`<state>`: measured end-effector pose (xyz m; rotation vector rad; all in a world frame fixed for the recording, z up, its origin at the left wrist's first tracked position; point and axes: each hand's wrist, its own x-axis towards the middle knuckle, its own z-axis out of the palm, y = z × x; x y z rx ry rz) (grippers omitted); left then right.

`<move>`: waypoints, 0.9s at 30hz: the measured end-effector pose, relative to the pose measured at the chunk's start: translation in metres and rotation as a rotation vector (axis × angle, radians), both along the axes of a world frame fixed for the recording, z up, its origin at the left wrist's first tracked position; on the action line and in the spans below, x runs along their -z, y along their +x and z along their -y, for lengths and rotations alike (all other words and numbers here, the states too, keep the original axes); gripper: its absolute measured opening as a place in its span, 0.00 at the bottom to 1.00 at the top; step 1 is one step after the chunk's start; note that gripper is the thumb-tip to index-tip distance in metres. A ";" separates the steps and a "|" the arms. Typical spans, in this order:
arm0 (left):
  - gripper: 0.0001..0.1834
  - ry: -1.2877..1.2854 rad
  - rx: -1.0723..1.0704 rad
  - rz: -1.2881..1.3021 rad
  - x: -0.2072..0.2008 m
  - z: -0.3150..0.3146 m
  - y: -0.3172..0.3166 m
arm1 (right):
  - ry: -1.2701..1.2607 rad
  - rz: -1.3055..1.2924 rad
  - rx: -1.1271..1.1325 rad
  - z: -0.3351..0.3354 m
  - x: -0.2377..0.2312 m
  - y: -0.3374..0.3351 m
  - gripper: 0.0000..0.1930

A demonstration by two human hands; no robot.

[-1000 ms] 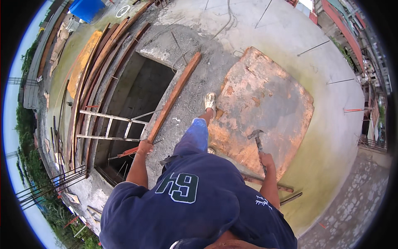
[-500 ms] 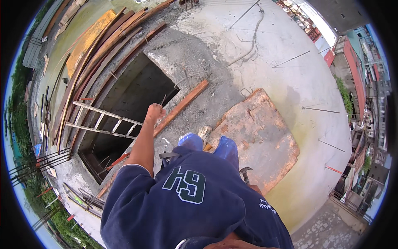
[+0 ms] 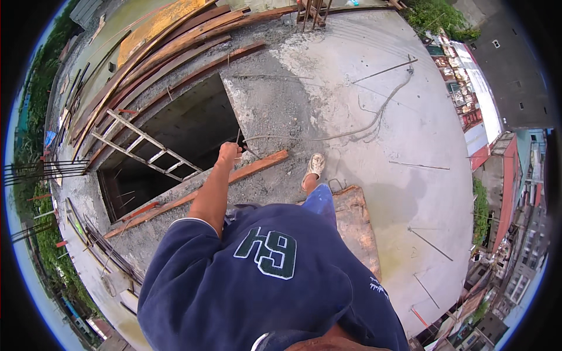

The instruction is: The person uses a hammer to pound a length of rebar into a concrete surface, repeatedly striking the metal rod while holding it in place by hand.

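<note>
My left hand (image 3: 229, 153) is closed in a fist at the end of my outstretched arm. A short, thin dark rod (image 3: 238, 136), perhaps a nail, sticks up from its fingers. Below the fist, a long reddish wooden beam (image 3: 257, 166) lies along the near edge of a rectangular opening (image 3: 193, 123) in the concrete. My right hand is out of sight behind my dark blue shirt. One foot, in a pale clog (image 3: 315, 165), stands on the concrete just right of the beam's end.
A light-coloured ladder (image 3: 146, 146) leans out of the deep opening. Several long planks (image 3: 158, 61) are stacked beyond it. A bent cable (image 3: 351, 133) and thin steel bars (image 3: 430, 243) stick up or lie on the slab. A rough wooden board (image 3: 357, 225) lies by my leg.
I have stepped forward off the board, one foot now on bare concrete. The left fist stays closed on the thin rod. The hammer and part of the right hand have left the view.
</note>
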<state>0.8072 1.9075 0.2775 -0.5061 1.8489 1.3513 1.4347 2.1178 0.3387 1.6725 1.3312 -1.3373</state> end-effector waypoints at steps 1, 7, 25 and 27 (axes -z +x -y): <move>0.10 0.007 -0.008 0.026 -0.002 -0.014 0.006 | 0.010 0.012 0.015 -0.028 -0.003 -0.004 0.21; 0.10 -0.046 -0.128 0.007 0.007 -0.048 -0.004 | 0.098 -0.104 0.014 -0.196 -0.022 -0.026 0.22; 0.15 -0.891 -0.055 -0.475 -0.053 -0.098 -0.044 | 0.188 -0.243 -0.123 -0.412 -0.006 -0.218 0.21; 0.15 -0.818 -0.103 -0.566 -0.035 -0.083 -0.060 | 0.202 -0.269 -0.263 -0.428 -0.017 -0.273 0.21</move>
